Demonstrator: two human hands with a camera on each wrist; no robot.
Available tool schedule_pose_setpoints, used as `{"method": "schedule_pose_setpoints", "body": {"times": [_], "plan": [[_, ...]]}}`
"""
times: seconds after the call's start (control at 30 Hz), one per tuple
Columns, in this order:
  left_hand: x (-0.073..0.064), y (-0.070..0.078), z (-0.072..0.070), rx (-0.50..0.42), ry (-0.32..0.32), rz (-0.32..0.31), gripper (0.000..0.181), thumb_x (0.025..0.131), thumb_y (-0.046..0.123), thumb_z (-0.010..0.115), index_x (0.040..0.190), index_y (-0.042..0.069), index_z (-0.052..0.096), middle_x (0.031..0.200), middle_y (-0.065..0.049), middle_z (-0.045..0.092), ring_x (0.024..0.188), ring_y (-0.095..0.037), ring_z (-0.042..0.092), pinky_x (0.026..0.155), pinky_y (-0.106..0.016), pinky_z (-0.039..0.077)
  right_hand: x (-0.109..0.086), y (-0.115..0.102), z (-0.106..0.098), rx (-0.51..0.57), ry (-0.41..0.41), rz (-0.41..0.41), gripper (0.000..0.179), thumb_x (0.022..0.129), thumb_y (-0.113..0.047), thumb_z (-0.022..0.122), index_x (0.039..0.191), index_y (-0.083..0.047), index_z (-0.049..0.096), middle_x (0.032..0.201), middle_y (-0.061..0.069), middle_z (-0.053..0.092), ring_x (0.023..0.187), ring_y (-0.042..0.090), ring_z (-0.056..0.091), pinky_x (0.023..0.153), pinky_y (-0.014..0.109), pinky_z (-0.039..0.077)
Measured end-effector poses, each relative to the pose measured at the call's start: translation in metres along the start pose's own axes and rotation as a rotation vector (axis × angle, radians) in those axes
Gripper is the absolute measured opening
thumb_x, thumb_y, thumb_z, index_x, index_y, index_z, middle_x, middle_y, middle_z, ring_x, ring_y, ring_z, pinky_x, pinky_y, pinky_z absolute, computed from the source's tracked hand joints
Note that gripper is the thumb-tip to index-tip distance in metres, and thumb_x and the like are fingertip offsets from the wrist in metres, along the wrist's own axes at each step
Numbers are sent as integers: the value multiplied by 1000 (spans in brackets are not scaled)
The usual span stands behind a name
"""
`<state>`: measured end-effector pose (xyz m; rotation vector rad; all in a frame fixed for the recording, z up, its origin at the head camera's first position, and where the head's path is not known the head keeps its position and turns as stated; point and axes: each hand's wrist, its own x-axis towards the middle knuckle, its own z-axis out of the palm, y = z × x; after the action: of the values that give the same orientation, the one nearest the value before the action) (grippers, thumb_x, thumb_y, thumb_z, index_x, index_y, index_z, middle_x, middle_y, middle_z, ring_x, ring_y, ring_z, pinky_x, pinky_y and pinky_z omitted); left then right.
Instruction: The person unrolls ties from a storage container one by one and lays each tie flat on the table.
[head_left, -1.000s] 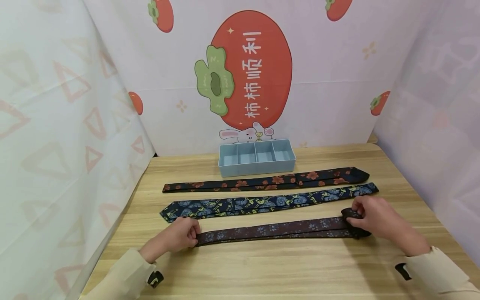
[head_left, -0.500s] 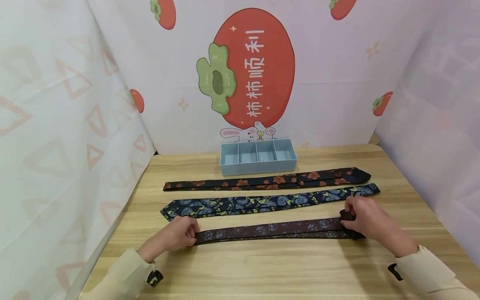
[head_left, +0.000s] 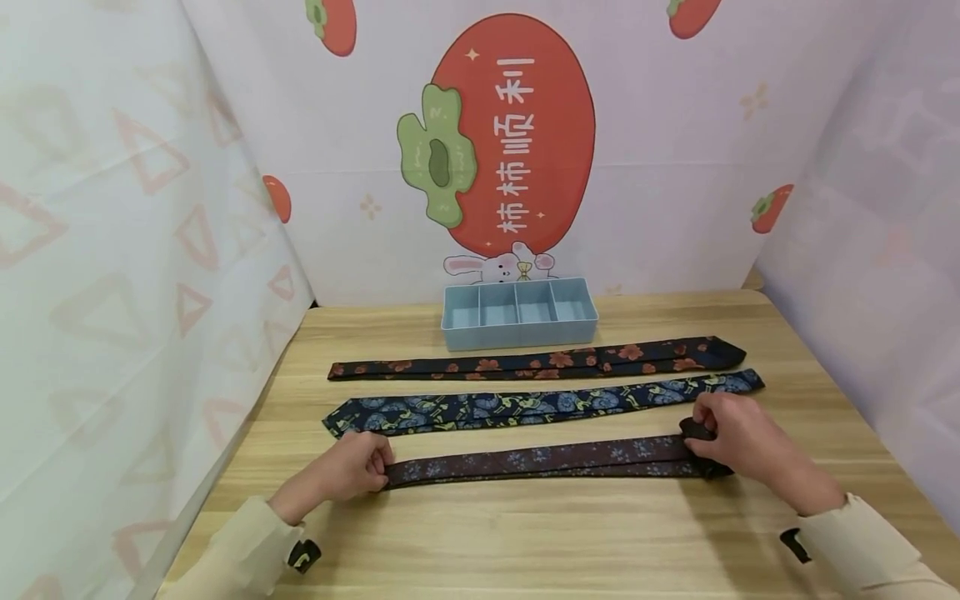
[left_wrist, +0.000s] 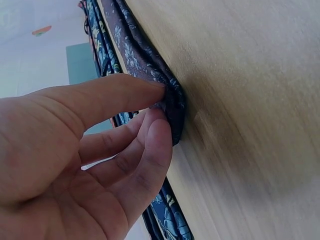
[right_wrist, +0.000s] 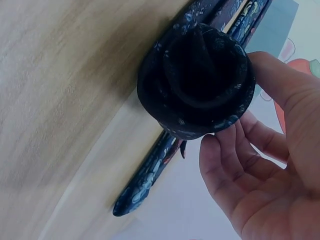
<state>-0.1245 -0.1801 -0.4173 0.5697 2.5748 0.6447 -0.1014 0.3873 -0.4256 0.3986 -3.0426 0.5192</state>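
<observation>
A dark maroon necktie with small blue flowers (head_left: 540, 460) stretches across the front of the table, folded lengthwise. My left hand (head_left: 348, 467) pinches its left end between thumb and fingers, close over the wood. At the other end the necktie is wound into a loose coil (right_wrist: 207, 75), which my right hand (head_left: 742, 437) grips from its far side. In the right wrist view the coil stands on edge, its rolled layers facing the camera. The left wrist view shows the narrow end (left_wrist: 172, 110) at my thumb tip.
Behind lies a navy necktie with blue and yellow patterning (head_left: 540, 404), and beyond it a black necktie with red flowers (head_left: 487, 365). A light blue box with several compartments (head_left: 520, 336) stands at the back of the table, before a printed cloth (head_left: 652, 167).
My right hand has shifted slightly left with the coil, which looks turned further in. The left hand keeps its pinch, nearly still. The head view has tilted a little.
</observation>
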Motion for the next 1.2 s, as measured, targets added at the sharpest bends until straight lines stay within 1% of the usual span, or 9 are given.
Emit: {"method": "schedule_pose_setpoints", "body": {"times": [0.23,0.5,0.63,0.73,0.83,0.97,1.1,1.2], "plan": [[-1,1,-3,-5,-1,8,17,85,0,83,97,5,72,82,2,67,73,-3,58,65,-20,53,-3,6,-7,37,-7,22,34,74,-16,95,87,-6,65,79,-1,63,70,8,54,59,28,49],[-3,1,-4,2,-10,-13,16,85,-1,83,97,4,72,81,3,67,73,-4,58,65,-20,53,-9,16,-16,57,-7,27,29,76,-18,93,87,-7,68,78,-4,63,68,1,52,59,24,49],[-6,0,-6,11,0,-25,16,84,-1,83,96,3,72,81,2,67,73,-5,59,65,-21,53,-11,20,-19,64,-17,53,24,79,-15,89,89,-6,68,78,-4,64,68,-1,51,58,24,48],[-8,-2,-7,15,5,-36,17,84,-1,83,96,4,73,81,2,67,73,-5,58,65,-21,53,-10,21,-21,60,-35,70,20,82,-12,86,91,-5,69,79,-3,65,69,0,52,58,24,48],[-9,-4,-8,27,3,-30,17,84,0,83,96,5,73,81,2,67,73,-4,57,65,-21,52,-8,18,-23,50,-44,68,18,82,-11,84,91,-5,70,79,-3,66,70,3,55,59,25,49],[-9,-7,-9,27,-3,-39,17,85,1,83,96,5,72,81,2,67,73,-5,57,65,-22,52,-5,11,-23,31,-46,48,22,81,-14,87,91,-5,69,80,-2,65,71,7,56,60,27,49],[-8,-10,-9,17,-6,-62,17,85,0,83,96,5,72,81,2,66,73,-8,57,65,-23,51,-3,6,-18,7,-56,25,30,80,-19,91,89,-6,67,79,-1,62,68,8,53,58,27,47],[-9,-12,-10,19,1,-77,17,84,-1,83,96,5,72,81,2,66,73,-9,56,65,-24,51,-4,6,-14,-5,-54,30,33,77,-20,93,88,-6,65,77,-1,60,67,8,50,57,27,45]]}}
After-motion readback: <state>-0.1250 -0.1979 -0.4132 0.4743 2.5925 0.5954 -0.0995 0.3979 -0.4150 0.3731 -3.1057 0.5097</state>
